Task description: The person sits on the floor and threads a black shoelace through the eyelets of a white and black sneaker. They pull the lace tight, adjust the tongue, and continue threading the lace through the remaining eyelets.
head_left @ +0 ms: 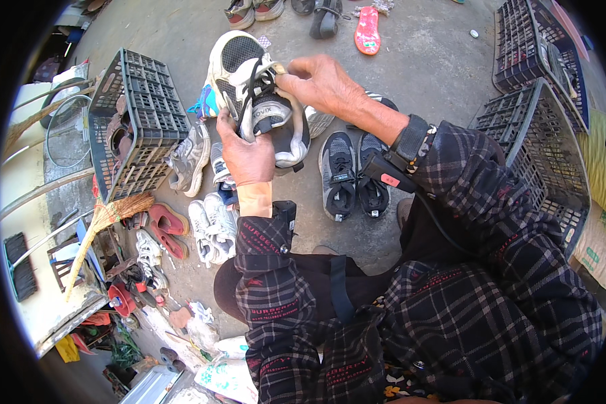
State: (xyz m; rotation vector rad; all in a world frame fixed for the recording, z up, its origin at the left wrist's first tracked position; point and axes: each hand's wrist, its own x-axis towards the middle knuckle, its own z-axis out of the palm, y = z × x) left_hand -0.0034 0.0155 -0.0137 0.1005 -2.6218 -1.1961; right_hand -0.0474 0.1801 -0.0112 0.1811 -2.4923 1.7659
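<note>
The person's left hand [249, 158] is gripping a white and black sneaker with dark mesh panels [241, 54] by its collar, and its thumb is pressing beside the shoe's opening. The sneaker is hanging above the ground between the two hands, its rounded toe pointing away from the body, its padded heel lying just to the right of the left fingers. The right hand [322, 84] is reaching across from the right, and its thumb and forefinger are closing narrowly on the upper, near the black cord laces [252, 84]; whether they are pinching a lace or the white edge, one cannot tell. Nearer to the body than the right fingers, a pair of dark grey and black sneakers [338, 165] is standing on the grey concrete ground [438, 74]. To the left of the left fingers, a worn grey-white sneaker [194, 158] is resting near a black plastic lattice crate [156, 101], which is tilting. Nearer to the body than the left fingers, a pair of white laced sneakers [217, 225] is lying side by side. Beyond the right fingers, a flat red insole [367, 30] is lying on the ground.
</note>
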